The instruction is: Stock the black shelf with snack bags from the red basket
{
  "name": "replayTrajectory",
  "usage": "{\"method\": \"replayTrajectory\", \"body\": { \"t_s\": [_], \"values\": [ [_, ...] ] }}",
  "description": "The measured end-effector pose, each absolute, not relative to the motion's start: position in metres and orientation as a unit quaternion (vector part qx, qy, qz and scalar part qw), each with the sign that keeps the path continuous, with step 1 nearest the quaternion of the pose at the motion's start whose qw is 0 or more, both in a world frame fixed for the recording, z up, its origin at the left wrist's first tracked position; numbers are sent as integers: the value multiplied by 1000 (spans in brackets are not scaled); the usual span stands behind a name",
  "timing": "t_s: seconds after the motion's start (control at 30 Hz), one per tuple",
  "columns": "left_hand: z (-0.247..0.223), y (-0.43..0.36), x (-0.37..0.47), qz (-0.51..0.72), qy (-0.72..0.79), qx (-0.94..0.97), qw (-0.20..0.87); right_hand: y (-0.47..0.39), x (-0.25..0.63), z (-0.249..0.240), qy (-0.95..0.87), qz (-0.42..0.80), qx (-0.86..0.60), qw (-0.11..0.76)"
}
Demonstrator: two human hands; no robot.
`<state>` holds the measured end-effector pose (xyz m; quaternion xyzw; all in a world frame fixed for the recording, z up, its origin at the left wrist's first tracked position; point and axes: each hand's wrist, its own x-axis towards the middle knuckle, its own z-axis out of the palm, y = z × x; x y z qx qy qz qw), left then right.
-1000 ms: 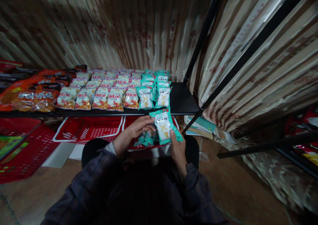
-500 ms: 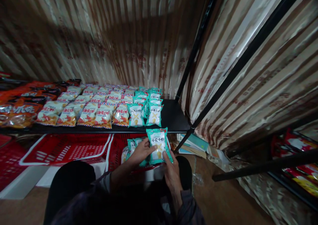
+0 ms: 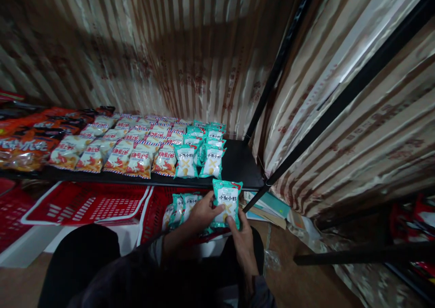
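Observation:
Between my hands is a teal and white snack bag (image 3: 227, 204), upright with its printed front towards me. My left hand (image 3: 205, 212) grips its left side, thumb across the front. On the lower right side, my right hand (image 3: 242, 233) holds it with the thumb on the front; the fingers behind are partly hidden. The bag is just in front of the edge of a black shelf (image 3: 241, 163). Teal bags of the same kind (image 3: 186, 161) stand in two columns on that shelf. Below, more teal bags (image 3: 188, 204) lie in a red basket (image 3: 153, 210), partly covered by my left arm.
Left of the teal bags, the shelf carries rows of white and red snack bags (image 3: 118, 156) and orange bags (image 3: 29, 147). Another red basket (image 3: 98, 201) sits below. Black metal posts (image 3: 319, 113) rise at the right, before a striped curtain (image 3: 384, 131). Flat cardboard (image 3: 268, 204) lies under the shelf.
The held teal bag and both hands have shifted slightly right and down in the view. Both hands keep their grip. The bags on the shelf look the same.

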<state>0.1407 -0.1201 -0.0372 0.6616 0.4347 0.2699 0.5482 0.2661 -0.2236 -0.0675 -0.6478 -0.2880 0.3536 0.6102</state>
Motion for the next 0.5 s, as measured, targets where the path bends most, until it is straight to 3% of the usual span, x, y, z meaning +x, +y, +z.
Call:
{"method": "replayTrajectory", "body": {
  "t_s": [0.23,0.5],
  "values": [
    [-16,-114,168,300,463,674,491,-199,282,-68,-280,310,-634,651],
    [42,-71,206,276,477,708,441,-141,318,-19,-305,281,-621,666]
  ]
}}
